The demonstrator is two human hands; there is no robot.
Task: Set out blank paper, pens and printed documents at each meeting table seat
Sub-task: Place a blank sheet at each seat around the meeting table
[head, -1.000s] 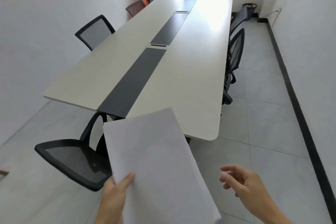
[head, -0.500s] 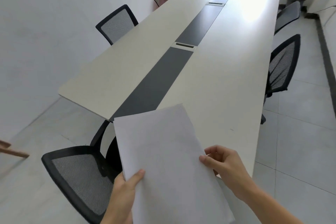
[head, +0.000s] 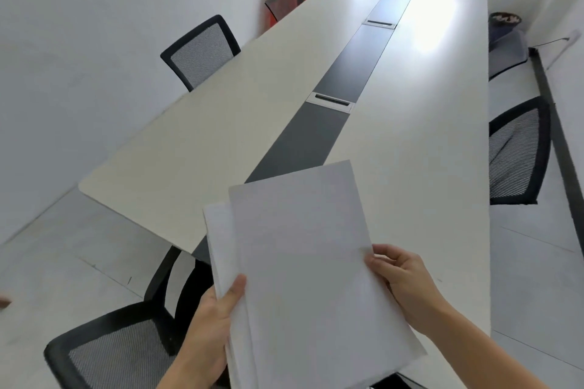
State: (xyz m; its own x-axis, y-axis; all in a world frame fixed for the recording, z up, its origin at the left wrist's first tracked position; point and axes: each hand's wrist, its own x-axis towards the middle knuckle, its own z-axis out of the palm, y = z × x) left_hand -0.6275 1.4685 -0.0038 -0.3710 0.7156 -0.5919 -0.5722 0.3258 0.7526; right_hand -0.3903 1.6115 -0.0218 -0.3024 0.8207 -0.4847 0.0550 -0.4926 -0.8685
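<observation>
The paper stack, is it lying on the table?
No, the paper stack is held up over the table, the left hand gripping its left edge and the right hand pinching its right edge.

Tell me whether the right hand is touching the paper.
Touching. The head view shows the right hand gripping the paper at its right edge, with its fingers curled round that edge.

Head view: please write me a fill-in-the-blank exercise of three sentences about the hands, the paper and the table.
1. The left hand grips the paper stack with its ____ on top.
2. The right hand pinches the stack's ____ edge.
3. The dark strip of the table holds ____ cable slots.
Missing words: thumb; right; two.
</observation>
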